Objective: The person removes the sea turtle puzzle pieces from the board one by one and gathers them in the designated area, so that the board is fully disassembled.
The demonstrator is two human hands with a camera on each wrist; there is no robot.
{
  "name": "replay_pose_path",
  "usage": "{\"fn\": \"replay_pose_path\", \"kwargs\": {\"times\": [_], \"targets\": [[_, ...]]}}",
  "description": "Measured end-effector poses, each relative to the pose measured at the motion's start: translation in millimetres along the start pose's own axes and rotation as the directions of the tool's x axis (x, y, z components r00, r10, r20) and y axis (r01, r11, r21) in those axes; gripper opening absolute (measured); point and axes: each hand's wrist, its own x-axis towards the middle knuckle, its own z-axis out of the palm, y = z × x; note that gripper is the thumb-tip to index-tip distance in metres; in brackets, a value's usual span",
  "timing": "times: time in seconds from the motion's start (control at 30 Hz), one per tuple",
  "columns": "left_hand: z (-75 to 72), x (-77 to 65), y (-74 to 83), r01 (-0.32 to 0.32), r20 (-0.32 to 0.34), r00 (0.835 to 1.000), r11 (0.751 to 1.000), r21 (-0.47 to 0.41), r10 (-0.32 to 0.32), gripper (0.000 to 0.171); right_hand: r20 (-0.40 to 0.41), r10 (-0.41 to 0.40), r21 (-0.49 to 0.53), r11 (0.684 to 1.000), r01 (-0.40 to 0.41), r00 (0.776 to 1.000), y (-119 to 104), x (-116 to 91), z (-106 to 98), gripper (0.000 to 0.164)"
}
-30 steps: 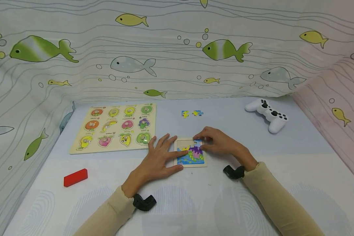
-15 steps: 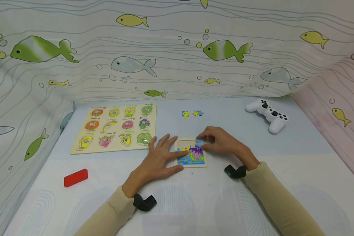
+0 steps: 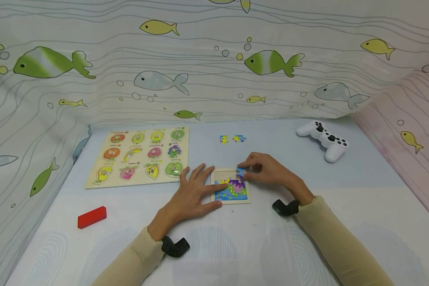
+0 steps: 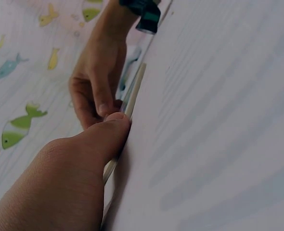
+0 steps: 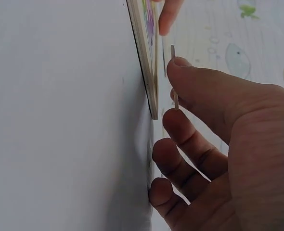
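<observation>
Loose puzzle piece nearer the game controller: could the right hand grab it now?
Probably not until it's freed: the right hand pinches a blue piece over the puzzle frame. Otherwise the way to the loose piece looks free, with nothing standing between.

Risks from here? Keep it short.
1. The held piece, pinched by the right hand, is clear of the tray in the right wrist view; it could slip or seat crooked.
2. The left hand reaches over the laid pieces; shifting it may nudge them.
3. In the left wrist view, the left hand touches the tray's edge; if it lifts, the tray might slide when pressed.
</observation>
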Motion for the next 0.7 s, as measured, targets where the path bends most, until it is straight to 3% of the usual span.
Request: {"fn": "replay_pose_path", "kwargs": {"times": [0.23, 0.7], "targets": [[-0.1, 0.9, 0.0, -0.012, -0.013, 1.0, 1.0, 0.002, 0.012, 0.05, -0.03, 0.044, -0.004, 0.999, -0.044, 0.999, 3, -1, -4, 0.034], [0.3, -1.5, 0.1, 0.023, 0.022, 1.0, 1.0, -0.015, -0.022, 0.05, -0.093, 0.117, -0.025, 0.993, -0.12, 0.989, 20, -3, -17, 0.033]]}}
